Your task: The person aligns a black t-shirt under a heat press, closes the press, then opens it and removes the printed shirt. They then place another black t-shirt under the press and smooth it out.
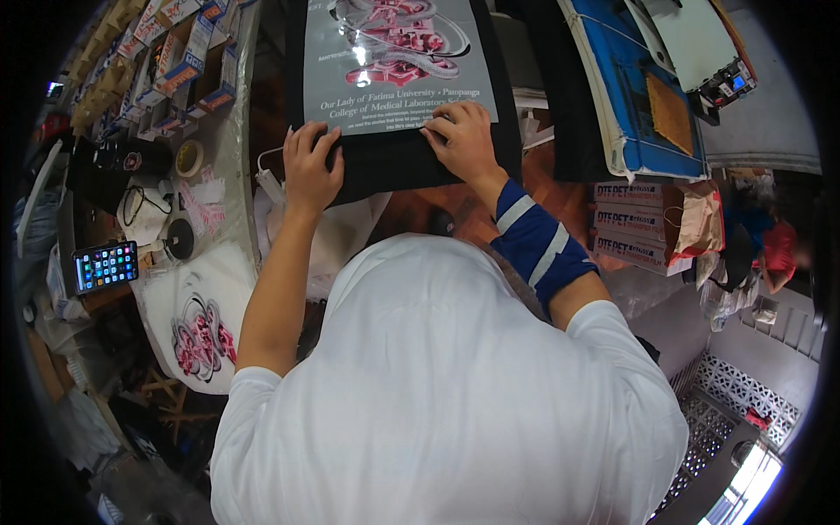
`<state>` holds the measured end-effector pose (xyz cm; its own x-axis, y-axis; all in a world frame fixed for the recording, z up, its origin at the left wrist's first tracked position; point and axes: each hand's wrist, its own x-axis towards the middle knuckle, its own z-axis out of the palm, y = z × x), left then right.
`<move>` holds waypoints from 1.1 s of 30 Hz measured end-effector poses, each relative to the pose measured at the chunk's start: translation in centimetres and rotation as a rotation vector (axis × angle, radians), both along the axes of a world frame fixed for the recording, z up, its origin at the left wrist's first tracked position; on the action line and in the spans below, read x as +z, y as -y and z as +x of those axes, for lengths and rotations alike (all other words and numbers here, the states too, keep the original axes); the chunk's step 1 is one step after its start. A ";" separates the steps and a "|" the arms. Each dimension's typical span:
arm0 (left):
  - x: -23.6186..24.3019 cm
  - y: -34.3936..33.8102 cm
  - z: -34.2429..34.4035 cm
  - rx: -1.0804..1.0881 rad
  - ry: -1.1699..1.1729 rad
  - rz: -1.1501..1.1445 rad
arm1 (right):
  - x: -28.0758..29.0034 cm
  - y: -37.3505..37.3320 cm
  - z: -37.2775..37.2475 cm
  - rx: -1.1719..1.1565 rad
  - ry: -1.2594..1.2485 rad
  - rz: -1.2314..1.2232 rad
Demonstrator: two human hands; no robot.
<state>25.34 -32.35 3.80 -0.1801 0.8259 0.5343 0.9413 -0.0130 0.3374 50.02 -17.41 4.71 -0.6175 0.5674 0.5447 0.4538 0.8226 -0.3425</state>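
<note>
A grey transfer film (407, 74) with pink-and-white artwork and pale lettering lies on a black cloth (394, 166), likely a garment, at the top centre. My left hand (313, 166) is at the film's near left corner, its fingers bent and closed around the edge there. At the near right part of that edge is my right hand (465, 144), fingers curled and thumb tucked in toward the film. Both sets of fingertips are partly hidden, so the exact grip is hard to see. A blue sleeve with light stripes (538, 245) covers my right forearm.
At left, a bench holds open cardboard boxes (188, 57), a tape roll (189, 158), a lit phone (105, 266) and a sheet with similar pink artwork (199, 337). At right are a blue-framed panel (634, 87) and stacked white-and-red boxes (634, 227); another person (777, 249) is beyond.
</note>
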 end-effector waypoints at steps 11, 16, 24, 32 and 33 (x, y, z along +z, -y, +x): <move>0.0 0.1 0.1 0.008 0.003 0.005 | 0.6 -0.2 -0.3 -0.024 0.038 -0.087; 0.0 0.2 0.1 0.006 0.008 0.010 | 0.4 -0.6 -0.4 -0.052 0.044 -0.148; -0.1 0.2 0.1 0.013 -0.003 0.009 | 0.4 -0.4 -0.5 -0.086 0.042 -0.179; -0.1 0.1 0.0 0.008 0.010 0.006 | 0.7 -0.5 -0.9 -0.091 0.056 -0.171; 0.0 0.1 0.0 0.007 0.008 0.005 | 0.9 -0.6 -1.0 -0.092 0.080 -0.180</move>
